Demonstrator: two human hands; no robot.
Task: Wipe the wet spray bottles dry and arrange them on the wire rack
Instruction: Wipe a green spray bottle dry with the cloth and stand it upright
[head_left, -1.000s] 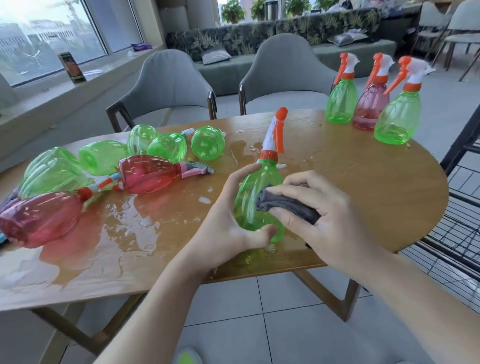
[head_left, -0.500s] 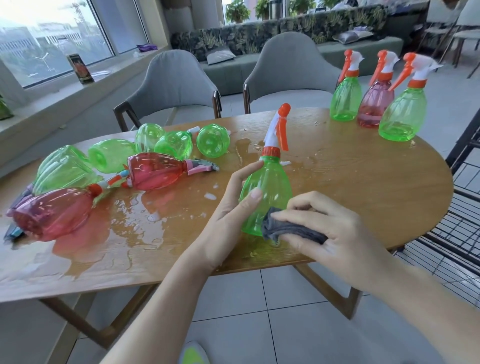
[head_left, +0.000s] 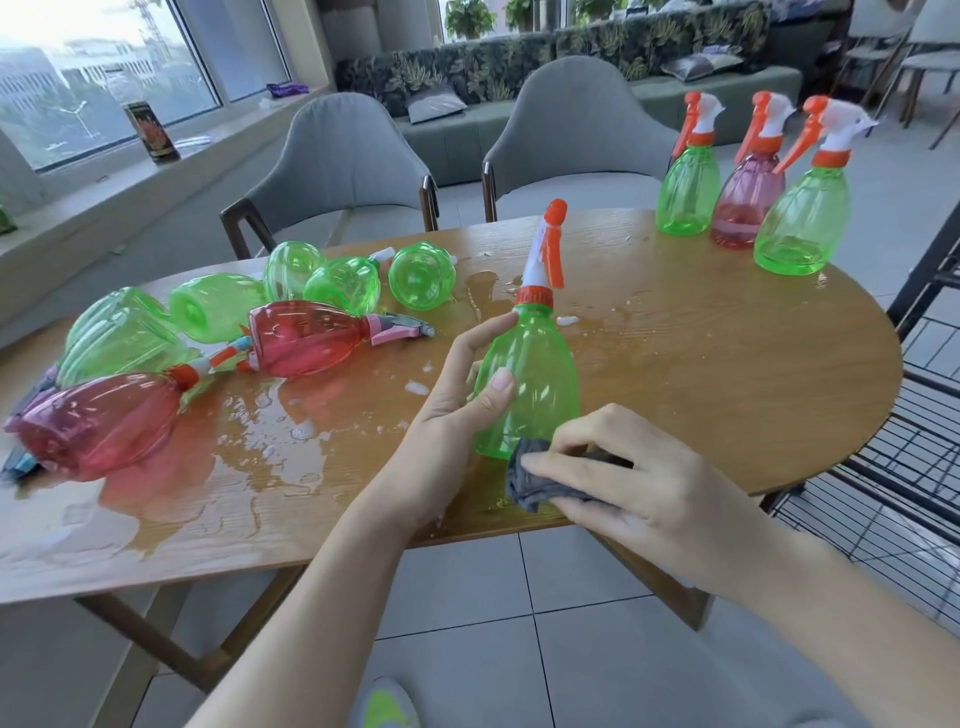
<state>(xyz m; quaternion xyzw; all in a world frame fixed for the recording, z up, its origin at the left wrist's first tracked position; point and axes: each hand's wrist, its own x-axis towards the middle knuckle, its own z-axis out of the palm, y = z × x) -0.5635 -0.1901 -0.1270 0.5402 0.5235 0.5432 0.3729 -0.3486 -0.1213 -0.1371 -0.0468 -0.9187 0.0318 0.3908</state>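
Several wet spray bottles, green and pink, are lying on their sides at the left of the puddled table. My left hand is steadying the upright green bottle near the table's front edge, its grip curling around the bottle's body. My right hand is pinching a grey cloth in its grip, pressing it against the bottle's base. Three upright bottles are standing at the far right corner. The wire rack is standing right of the table.
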